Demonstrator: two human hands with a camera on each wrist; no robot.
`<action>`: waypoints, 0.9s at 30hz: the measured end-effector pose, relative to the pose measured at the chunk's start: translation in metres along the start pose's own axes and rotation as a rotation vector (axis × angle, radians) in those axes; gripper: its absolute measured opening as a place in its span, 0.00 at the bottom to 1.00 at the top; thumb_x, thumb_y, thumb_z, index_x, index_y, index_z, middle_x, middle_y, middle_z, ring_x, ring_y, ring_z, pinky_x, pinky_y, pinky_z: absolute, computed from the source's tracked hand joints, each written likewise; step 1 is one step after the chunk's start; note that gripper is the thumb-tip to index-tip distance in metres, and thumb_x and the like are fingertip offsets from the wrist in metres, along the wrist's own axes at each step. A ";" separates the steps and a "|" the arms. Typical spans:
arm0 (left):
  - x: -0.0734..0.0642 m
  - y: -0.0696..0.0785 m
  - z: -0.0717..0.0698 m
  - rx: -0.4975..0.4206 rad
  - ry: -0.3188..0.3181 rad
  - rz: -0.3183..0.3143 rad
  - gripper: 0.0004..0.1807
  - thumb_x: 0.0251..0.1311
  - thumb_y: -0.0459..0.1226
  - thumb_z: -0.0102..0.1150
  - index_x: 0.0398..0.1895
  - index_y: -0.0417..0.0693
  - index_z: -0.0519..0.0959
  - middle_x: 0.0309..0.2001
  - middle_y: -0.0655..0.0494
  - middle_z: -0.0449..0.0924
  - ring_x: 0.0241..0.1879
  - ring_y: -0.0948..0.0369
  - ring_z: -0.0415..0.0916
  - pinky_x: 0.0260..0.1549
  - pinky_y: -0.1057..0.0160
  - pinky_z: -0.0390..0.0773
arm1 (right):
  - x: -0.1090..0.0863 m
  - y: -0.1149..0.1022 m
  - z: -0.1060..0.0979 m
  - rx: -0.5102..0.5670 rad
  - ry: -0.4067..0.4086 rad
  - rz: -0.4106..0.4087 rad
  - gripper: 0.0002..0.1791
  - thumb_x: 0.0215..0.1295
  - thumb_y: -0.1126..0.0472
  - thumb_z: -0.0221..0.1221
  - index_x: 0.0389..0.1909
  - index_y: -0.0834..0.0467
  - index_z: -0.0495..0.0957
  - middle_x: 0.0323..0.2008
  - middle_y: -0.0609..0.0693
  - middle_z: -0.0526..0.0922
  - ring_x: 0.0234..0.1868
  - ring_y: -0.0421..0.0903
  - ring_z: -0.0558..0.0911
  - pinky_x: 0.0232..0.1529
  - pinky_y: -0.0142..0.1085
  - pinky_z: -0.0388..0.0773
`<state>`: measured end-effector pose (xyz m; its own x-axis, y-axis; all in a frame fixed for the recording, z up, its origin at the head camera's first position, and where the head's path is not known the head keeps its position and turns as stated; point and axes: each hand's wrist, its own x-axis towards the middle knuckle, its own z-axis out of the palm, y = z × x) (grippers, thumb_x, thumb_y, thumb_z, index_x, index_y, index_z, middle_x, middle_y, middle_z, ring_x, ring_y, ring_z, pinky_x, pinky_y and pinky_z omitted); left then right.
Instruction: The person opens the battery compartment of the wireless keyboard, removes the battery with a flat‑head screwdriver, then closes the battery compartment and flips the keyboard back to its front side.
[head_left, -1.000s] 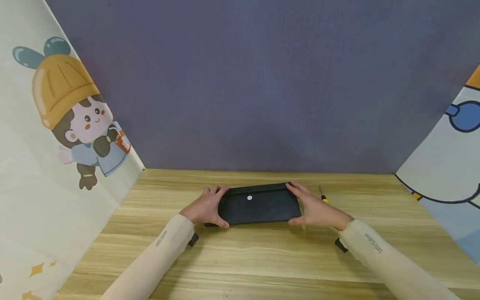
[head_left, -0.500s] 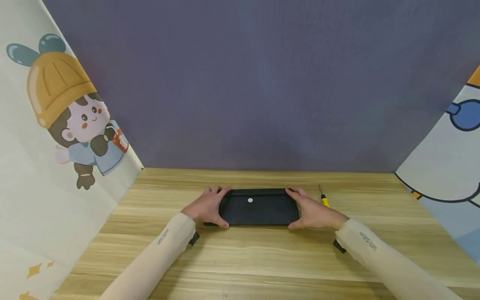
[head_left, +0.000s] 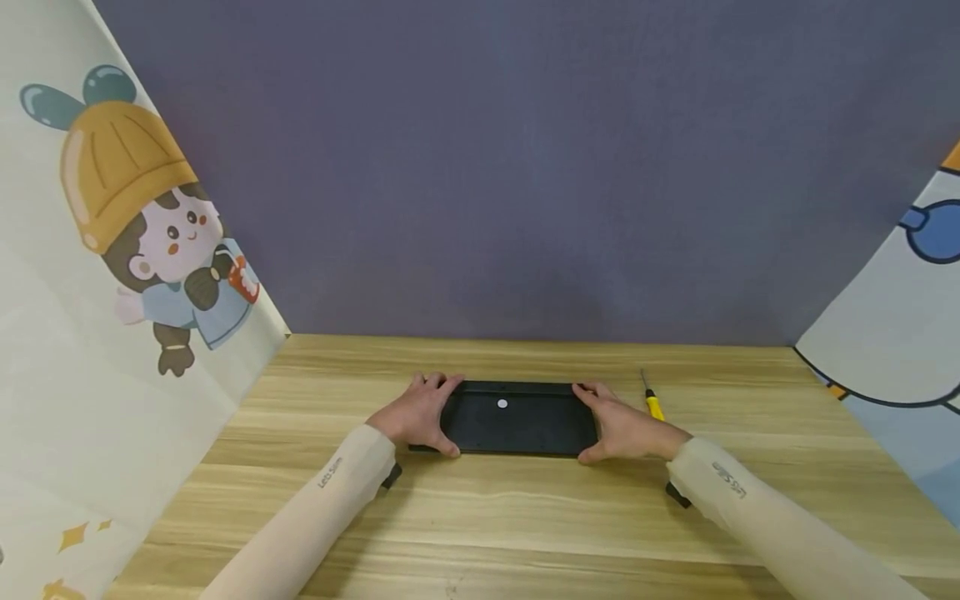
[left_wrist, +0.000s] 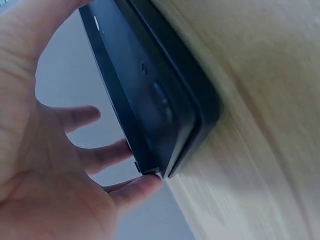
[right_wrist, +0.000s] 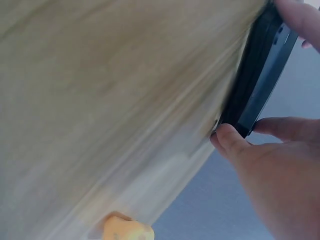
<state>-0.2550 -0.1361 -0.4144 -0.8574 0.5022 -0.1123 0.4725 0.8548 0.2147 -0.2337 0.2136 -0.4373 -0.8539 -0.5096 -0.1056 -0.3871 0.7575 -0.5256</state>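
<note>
A flat black rectangular case, shaped like a keyboard's underside, lies lengthwise across the table. One white round sticker marks its upper face, and a raised strip runs along the far edge. My left hand grips the left end, thumb at the near edge and fingers at the far one. On the other end my right hand holds it the same way. The left wrist view shows a seam between two layers of the case at the rounded corner. Fingertips of the right hand pinch the far corner in the right wrist view.
A screwdriver with a yellow handle lies behind my right hand. The wood-grain table ends at a grey-blue wall panel, with printed cartoon sheets on both sides.
The case was tilted, its far right corner raised; it has come down level, and my right hand has lowered slightly with it. More of the screwdriver shows now.
</note>
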 end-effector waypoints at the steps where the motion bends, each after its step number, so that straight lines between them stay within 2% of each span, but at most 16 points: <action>1: 0.000 0.001 0.000 0.003 -0.002 -0.003 0.65 0.32 0.60 0.76 0.75 0.55 0.50 0.66 0.45 0.58 0.62 0.44 0.55 0.49 0.47 0.71 | 0.000 0.001 0.000 -0.004 0.000 0.000 0.64 0.44 0.44 0.73 0.74 0.60 0.44 0.70 0.65 0.45 0.66 0.63 0.56 0.52 0.52 0.70; 5: -0.002 0.004 -0.002 -0.007 -0.022 -0.017 0.65 0.33 0.60 0.76 0.75 0.54 0.50 0.67 0.44 0.57 0.63 0.42 0.53 0.51 0.45 0.69 | -0.002 0.002 -0.002 0.000 -0.002 -0.017 0.63 0.45 0.43 0.72 0.74 0.62 0.44 0.70 0.67 0.43 0.68 0.65 0.52 0.55 0.54 0.67; 8: -0.006 0.003 -0.004 -0.052 -0.048 -0.041 0.65 0.35 0.61 0.73 0.75 0.54 0.48 0.70 0.43 0.52 0.66 0.39 0.48 0.55 0.42 0.64 | -0.006 0.002 -0.007 0.020 0.027 -0.014 0.59 0.50 0.40 0.68 0.74 0.62 0.45 0.71 0.66 0.44 0.68 0.65 0.52 0.56 0.57 0.64; 12: -0.015 -0.004 -0.007 -0.107 -0.052 -0.086 0.62 0.41 0.61 0.70 0.75 0.52 0.47 0.72 0.41 0.45 0.68 0.38 0.43 0.59 0.39 0.57 | -0.015 0.009 -0.020 0.012 0.182 0.016 0.46 0.60 0.43 0.62 0.71 0.63 0.54 0.67 0.64 0.57 0.63 0.64 0.63 0.53 0.59 0.66; 14: -0.019 -0.011 -0.007 -0.120 -0.045 -0.107 0.60 0.43 0.60 0.70 0.75 0.51 0.48 0.72 0.40 0.44 0.68 0.39 0.43 0.59 0.39 0.56 | -0.021 0.016 -0.028 -0.017 0.270 0.052 0.40 0.63 0.47 0.61 0.68 0.65 0.59 0.61 0.65 0.64 0.58 0.64 0.68 0.50 0.59 0.68; 16: -0.024 -0.017 -0.008 -0.126 -0.049 -0.122 0.59 0.44 0.60 0.70 0.75 0.51 0.48 0.72 0.41 0.45 0.68 0.39 0.44 0.58 0.39 0.57 | -0.026 0.025 -0.035 -0.045 0.319 0.104 0.36 0.64 0.52 0.61 0.65 0.68 0.61 0.56 0.66 0.68 0.53 0.64 0.71 0.45 0.57 0.72; 18: -0.027 -0.022 -0.007 -0.144 -0.059 -0.126 0.59 0.44 0.59 0.70 0.75 0.51 0.48 0.72 0.41 0.45 0.68 0.39 0.45 0.57 0.38 0.59 | -0.030 0.033 -0.040 -0.064 0.324 0.163 0.36 0.63 0.54 0.61 0.64 0.70 0.61 0.53 0.67 0.71 0.48 0.62 0.74 0.41 0.54 0.74; 23: -0.029 -0.030 -0.005 -0.177 -0.081 -0.115 0.59 0.43 0.61 0.68 0.75 0.53 0.48 0.72 0.42 0.47 0.68 0.39 0.45 0.56 0.37 0.59 | -0.039 0.047 -0.039 -0.046 0.242 0.253 0.38 0.60 0.55 0.63 0.61 0.77 0.59 0.45 0.69 0.75 0.37 0.55 0.78 0.32 0.46 0.76; 27: -0.028 -0.032 -0.004 -0.173 -0.090 -0.114 0.59 0.44 0.62 0.67 0.76 0.55 0.47 0.72 0.44 0.47 0.69 0.41 0.43 0.58 0.38 0.56 | -0.042 0.051 -0.035 -0.045 0.216 0.278 0.37 0.61 0.54 0.63 0.59 0.77 0.59 0.43 0.68 0.75 0.36 0.52 0.78 0.33 0.46 0.76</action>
<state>-0.2466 -0.1777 -0.4146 -0.8781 0.4199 -0.2294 0.3251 0.8754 0.3578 -0.2292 0.2881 -0.4299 -0.9808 -0.1868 -0.0555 -0.1404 0.8749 -0.4636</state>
